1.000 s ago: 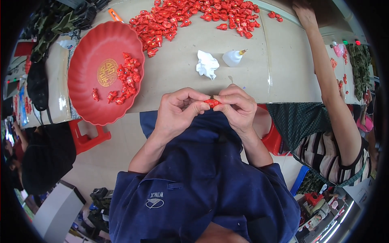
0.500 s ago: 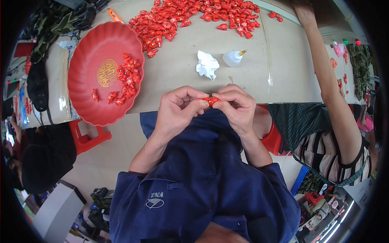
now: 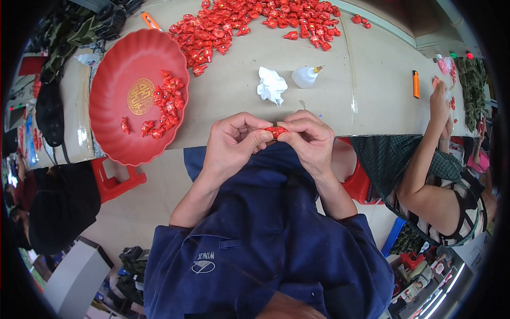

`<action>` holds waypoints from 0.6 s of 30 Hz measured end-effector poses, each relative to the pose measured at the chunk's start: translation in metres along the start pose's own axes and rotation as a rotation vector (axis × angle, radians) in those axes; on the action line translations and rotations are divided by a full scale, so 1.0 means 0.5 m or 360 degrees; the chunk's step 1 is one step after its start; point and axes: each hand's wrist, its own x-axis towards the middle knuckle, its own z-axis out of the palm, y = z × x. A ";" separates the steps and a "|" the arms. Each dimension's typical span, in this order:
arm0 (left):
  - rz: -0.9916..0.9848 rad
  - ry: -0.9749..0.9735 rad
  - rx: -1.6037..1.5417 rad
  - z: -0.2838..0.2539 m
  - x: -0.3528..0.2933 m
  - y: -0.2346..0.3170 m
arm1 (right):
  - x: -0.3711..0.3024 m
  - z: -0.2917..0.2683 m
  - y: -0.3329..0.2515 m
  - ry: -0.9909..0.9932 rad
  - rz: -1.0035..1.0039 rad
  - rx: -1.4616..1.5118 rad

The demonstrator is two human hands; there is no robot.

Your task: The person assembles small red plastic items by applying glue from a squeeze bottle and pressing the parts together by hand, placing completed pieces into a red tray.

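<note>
I see pale lettering [image 3: 204,255] and an oval logo [image 3: 203,267] on the shirt [image 3: 265,228], a gold sign [image 3: 141,96] on the tray [image 3: 114,66].

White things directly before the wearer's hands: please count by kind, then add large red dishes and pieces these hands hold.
Tissue: 1
Bottle: 1
Large red dish: 1
Red piece between left hand and right hand: 1
Total: 4
</note>
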 end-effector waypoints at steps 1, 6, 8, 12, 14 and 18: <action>0.0000 -0.0001 0.0001 0.000 0.000 0.000 | 0.000 -0.001 0.001 0.0000 -0.0005 0.0002; 0.0037 -0.0041 -0.0007 -0.003 0.004 -0.003 | 0.004 0.001 -0.006 0.0007 -0.0001 0.0009; 0.0048 -0.0024 -0.0003 -0.002 0.005 -0.006 | 0.007 0.001 -0.011 0.0016 0.0005 -0.0007; 0.0040 -0.0023 -0.0080 -0.002 0.005 -0.002 | 0.013 -0.001 -0.015 -0.0006 -0.0062 -0.0095; 0.0086 -0.0023 -0.0076 -0.006 0.006 -0.007 | 0.013 -0.001 -0.016 -0.0031 -0.0090 -0.0145; 0.0126 -0.0014 -0.0084 -0.008 0.003 -0.008 | 0.013 -0.001 -0.023 -0.0043 -0.0123 -0.0220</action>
